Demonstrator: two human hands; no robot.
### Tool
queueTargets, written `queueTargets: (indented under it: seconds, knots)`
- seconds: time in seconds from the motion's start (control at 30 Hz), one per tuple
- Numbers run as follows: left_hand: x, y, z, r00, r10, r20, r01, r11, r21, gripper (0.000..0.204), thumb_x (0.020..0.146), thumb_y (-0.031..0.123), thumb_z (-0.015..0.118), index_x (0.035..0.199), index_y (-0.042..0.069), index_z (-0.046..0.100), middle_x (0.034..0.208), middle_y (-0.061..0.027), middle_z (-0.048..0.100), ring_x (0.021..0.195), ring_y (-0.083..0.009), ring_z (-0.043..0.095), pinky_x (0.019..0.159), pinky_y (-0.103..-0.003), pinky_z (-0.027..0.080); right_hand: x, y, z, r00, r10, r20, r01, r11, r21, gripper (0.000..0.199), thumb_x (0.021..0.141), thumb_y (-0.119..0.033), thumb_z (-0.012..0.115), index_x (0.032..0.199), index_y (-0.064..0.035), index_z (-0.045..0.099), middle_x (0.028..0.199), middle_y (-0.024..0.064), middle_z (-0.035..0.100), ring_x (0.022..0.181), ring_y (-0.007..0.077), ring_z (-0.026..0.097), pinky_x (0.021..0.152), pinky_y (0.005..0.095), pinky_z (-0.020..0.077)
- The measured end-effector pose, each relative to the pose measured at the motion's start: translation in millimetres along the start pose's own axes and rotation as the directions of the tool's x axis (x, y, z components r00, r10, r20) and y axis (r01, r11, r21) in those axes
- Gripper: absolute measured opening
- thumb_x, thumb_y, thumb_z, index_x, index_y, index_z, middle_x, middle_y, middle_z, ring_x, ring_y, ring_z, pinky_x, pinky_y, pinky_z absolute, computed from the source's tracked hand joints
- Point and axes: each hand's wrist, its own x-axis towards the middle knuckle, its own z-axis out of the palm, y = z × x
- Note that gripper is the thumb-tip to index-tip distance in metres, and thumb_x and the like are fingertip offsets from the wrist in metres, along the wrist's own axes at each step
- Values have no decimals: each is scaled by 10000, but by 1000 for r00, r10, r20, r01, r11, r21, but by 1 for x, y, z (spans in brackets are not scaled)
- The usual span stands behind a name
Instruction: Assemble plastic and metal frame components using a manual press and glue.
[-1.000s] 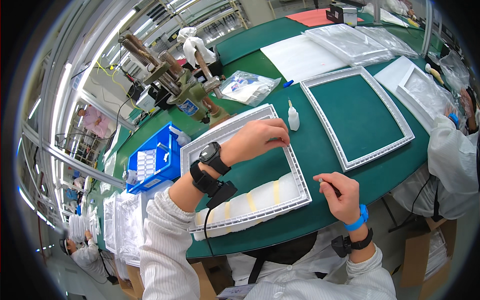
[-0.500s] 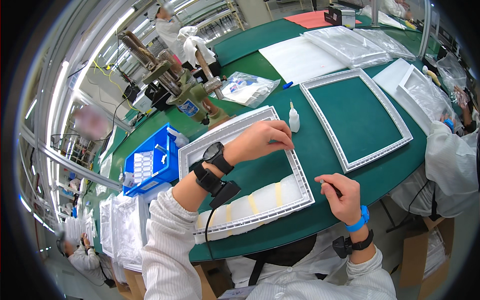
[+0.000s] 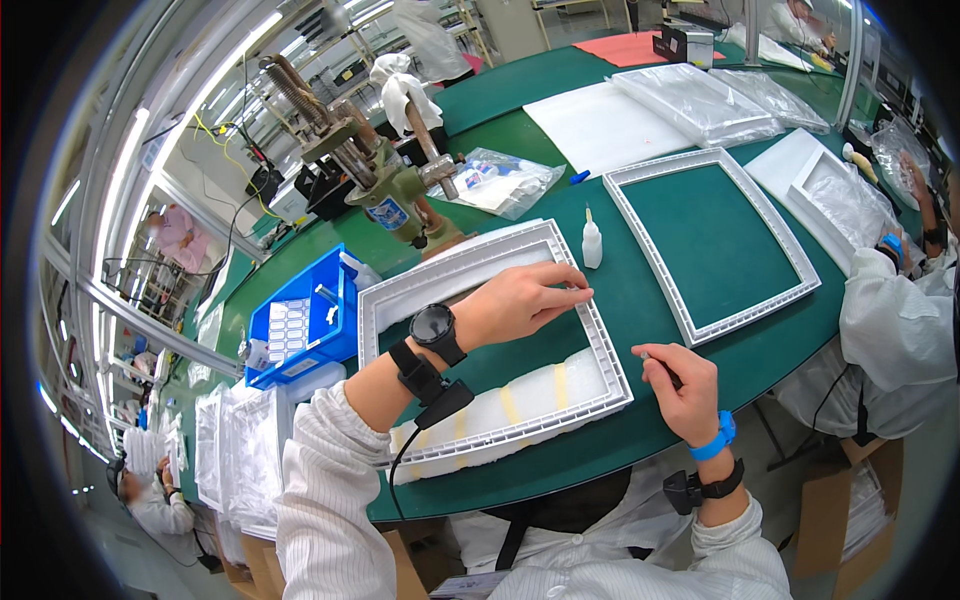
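My left hand (image 3: 520, 303) is nearer: fingertips pressed together, contents unclear, over the near-far right rail of white rectangular plastic frame (image 3: 605, 350); right hand (image 3: 688, 392), just rightward, curls round small dark object (image 3: 676, 380).

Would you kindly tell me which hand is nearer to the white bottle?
Left. The left hand is just below the bottle in the picture; the right hand is farther off, lower right.
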Motion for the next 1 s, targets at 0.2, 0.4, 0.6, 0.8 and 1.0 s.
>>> queueTargets:
  seconds: [0.2,0.4,0.6,0.8,1.0]
  knots:
    - [-14,14,6,902,-425,-72,366,843,-394,335,973,123,659,1294,31,630,1186,-98,668,983,-227,690,855,-332,569,7,1,10,992,76,-99,-77,997,-3,233,939,-1,589,1138,-22,708,799,115,696,646,207,659,595,301,507]
    - [-3,12,13,545,-595,591,566,-259,-783,557,988,400,651,1297,-53,549,1202,-257,659,1085,-306,681,974,-381,557,25,17,25,998,-21,65,50,879,-475,379,902,10,592,1266,-80,643,1007,121,686,875,327,679,730,413,553]
    - [10,20,32,568,-633,526,441,-306,-844,332,1025,241,615,1129,-74,619,1096,-207,690,986,-284,714,879,-377,622,28,6,31,984,-70,162,161,734,-660,388,844,5,630,1223,-73,667,1170,109,639,1028,333,621,862,429,527]
    - [2,19,44,543,-707,453,443,-217,-870,365,1014,282,640,1105,-71,646,1031,-170,709,875,-227,730,757,-293,633,25,-1,32,986,-123,116,165,849,-503,255,899,11,581,1127,-29,691,1151,134,674,1057,349,625,889,450,516]
    - [8,30,36,548,-758,355,440,-100,-892,508,1002,375,623,1227,-79,584,1165,-214,644,978,-270,697,826,-369,622,12,0,7,993,107,41,-98,979,-181,309,1016,-183,583,1237,17,662,991,142,741,868,191,687,777,320,535]
